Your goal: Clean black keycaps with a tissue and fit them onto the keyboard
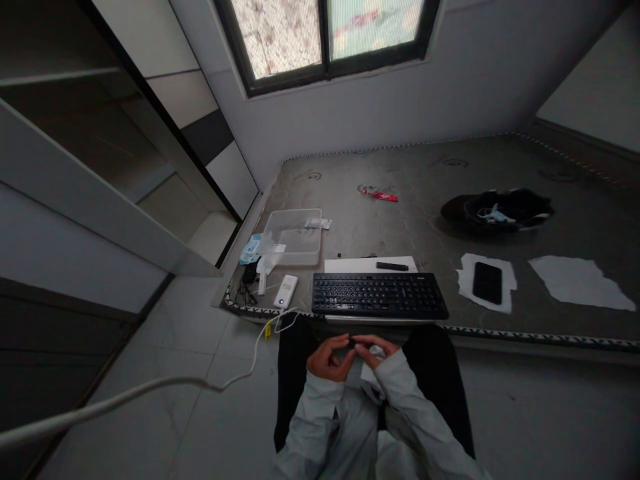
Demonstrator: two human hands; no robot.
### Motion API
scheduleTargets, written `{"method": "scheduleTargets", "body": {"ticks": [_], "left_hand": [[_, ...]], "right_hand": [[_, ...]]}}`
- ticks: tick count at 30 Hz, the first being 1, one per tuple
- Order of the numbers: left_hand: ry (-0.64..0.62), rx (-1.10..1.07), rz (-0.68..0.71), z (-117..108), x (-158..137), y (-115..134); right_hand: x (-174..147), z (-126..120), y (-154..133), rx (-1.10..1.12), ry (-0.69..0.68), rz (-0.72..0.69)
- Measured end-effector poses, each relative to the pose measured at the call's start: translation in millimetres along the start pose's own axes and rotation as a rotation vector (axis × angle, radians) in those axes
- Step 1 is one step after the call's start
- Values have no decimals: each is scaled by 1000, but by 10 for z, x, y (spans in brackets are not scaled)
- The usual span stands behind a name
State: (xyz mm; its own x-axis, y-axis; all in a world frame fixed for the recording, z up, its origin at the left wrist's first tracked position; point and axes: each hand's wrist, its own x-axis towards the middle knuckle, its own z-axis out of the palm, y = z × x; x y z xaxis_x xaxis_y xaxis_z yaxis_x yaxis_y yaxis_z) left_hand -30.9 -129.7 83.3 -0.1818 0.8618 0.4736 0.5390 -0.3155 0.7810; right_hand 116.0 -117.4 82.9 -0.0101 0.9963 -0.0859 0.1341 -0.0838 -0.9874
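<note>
Fingers of the left hand (327, 360) and right hand (374, 350) pinch a small dark piece (352, 343) between their tips, near the long black plastic keyboard (380, 295); being so tiny, it could slip from a loosened grip onto the pale tiled floor (235, 420).

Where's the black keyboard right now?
In the head view, the black keyboard lies right of centre at the near edge of the grey surface, beyond the left hand and right hand, between a white device and a dark phone.
</note>
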Motion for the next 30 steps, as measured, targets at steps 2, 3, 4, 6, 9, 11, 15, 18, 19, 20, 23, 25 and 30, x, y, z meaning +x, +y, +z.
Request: {"method": "scheduleTargets", "body": {"ticks": [2, 3, 4, 6, 9, 11, 15, 18, 19, 20, 23, 25, 30], "left_hand": [[-2, -9, 1, 3, -6, -28], [-2, -14, 2, 6, -7, -36], [-3, -17, 2, 9, -8, -39], [-16, -12, -7, 11, -3, -42], [-71, 15, -71, 0, 21, -53], [-143, 23, -139, -12, 51, -78], [-309, 8, -337, -23, 142, -165], [-383, 6, -525, -16, 225, -253], [-403, 2, -584, -12, 255, -287], [-418, -3, -629, -6, 288, -324], [-411, 4, -658, 27, 415, -458], [-382, 38, -649, 73, 529, -563], [-348, 41, -617, 274, 864, -820]], "right_hand": [[22, -9, -14, 12, -22, 33], [30, -13, -26, 24, -20, 49], [36, -16, -40, 38, -12, 64], [43, -12, -68, 61, 5, 83], [60, 11, -62, 44, 18, 95], [83, 29, -10, 15, 29, 94], [147, 69, 132, -74, 43, 80], [198, 112, 191, -137, 24, 36], [218, 130, 200, -146, 19, 21], [239, 149, 208, -146, 16, 14], [313, 207, 244, -136, 27, 25], [361, 234, 292, -153, 33, 29], [413, 243, 454, -240, -8, 7]]}}
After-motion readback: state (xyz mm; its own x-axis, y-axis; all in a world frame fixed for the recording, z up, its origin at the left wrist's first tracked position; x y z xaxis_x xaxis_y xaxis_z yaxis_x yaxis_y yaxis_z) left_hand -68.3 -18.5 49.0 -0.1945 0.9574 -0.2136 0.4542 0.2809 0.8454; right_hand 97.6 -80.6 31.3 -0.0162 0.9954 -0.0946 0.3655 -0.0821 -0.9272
